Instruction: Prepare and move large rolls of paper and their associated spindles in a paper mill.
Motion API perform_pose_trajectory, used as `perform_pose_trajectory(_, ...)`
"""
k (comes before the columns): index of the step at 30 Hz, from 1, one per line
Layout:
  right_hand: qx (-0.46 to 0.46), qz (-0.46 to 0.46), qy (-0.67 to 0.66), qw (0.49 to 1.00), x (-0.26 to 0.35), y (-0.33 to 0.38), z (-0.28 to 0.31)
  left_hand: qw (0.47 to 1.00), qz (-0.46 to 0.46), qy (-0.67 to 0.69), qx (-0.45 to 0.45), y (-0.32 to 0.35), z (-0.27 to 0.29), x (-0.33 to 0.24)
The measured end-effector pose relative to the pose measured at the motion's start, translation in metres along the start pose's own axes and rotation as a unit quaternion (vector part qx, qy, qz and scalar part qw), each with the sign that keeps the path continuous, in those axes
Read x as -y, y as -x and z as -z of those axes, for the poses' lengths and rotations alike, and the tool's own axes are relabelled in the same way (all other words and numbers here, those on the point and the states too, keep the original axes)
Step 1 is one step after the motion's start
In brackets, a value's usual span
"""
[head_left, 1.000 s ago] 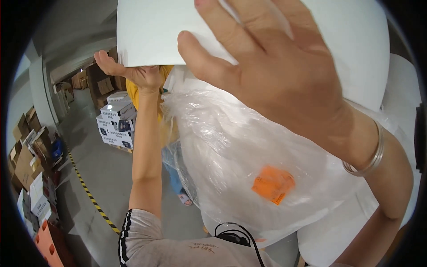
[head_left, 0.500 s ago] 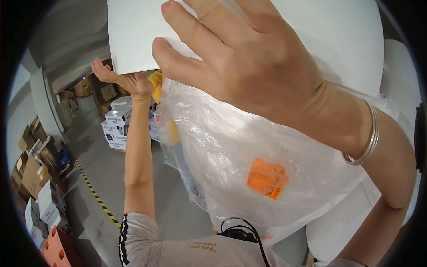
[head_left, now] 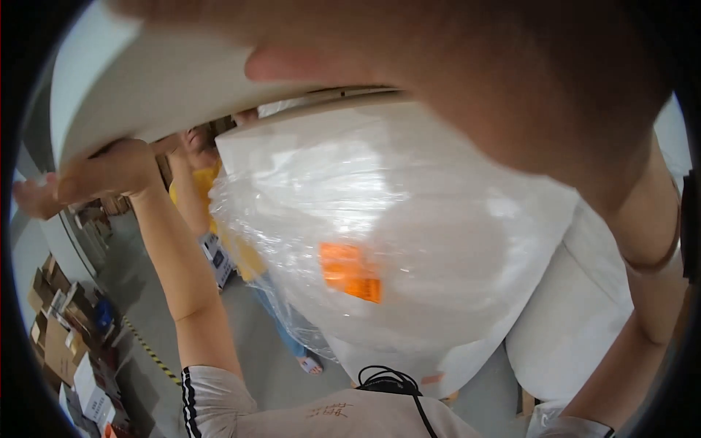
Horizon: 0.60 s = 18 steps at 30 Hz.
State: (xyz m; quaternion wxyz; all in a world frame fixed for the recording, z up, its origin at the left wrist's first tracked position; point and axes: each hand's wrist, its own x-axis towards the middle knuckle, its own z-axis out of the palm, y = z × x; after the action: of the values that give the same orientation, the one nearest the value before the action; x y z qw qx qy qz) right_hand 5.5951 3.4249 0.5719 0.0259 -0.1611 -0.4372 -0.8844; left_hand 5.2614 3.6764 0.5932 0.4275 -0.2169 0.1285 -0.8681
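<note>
A large, pale white sheet (head_left: 175,84), stiff-looking with a curved left side, is raised across the top of the view. Under its lower left edge my left hand (head_left: 109,175) grips it, some fingers sticking out past the side. Very close to the camera, my right hand (head_left: 453,66) lies over the sheet's right part, smeared by motion; one fingertip shows against the sheet, and its grip cannot be made out. Below both hands stands a big white block (head_left: 453,226) under wrinkled clear plastic film (head_left: 285,197), with an orange label (head_left: 350,271) on it.
A person in a yellow top (head_left: 197,182) stands beyond the film's left side, partly hidden. More large white rolls or blocks (head_left: 569,314) stand at the right. Cardboard boxes (head_left: 62,343) are piled at the far left, near a yellow-black floor stripe (head_left: 150,354).
The sheet has tilted and spread left, baring more of the film-covered block. My left hand has moved left and slightly down; my right hand has come closer to the camera. The person in yellow shows more.
</note>
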Motion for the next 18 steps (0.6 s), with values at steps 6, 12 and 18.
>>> perform_pose_trajectory(6, -0.033, -0.034, 0.039, 0.998, -0.080, 0.051, 0.059, 0.982, -0.118, -0.141, -0.044, -0.089, 0.003, -0.074)
perform_pose_trajectory(12, -0.130, -0.091, 0.041, 0.986, -0.070, -0.021, 0.139, 0.875, -0.303, -0.352, 0.138, -0.148, 0.015, -0.167)
perform_pose_trajectory(18, -0.036, -0.175, -0.075, 0.981, -0.069, -0.010, 0.143, 0.930, -0.262, -0.146, 0.214, -0.155, 0.021, -0.228)
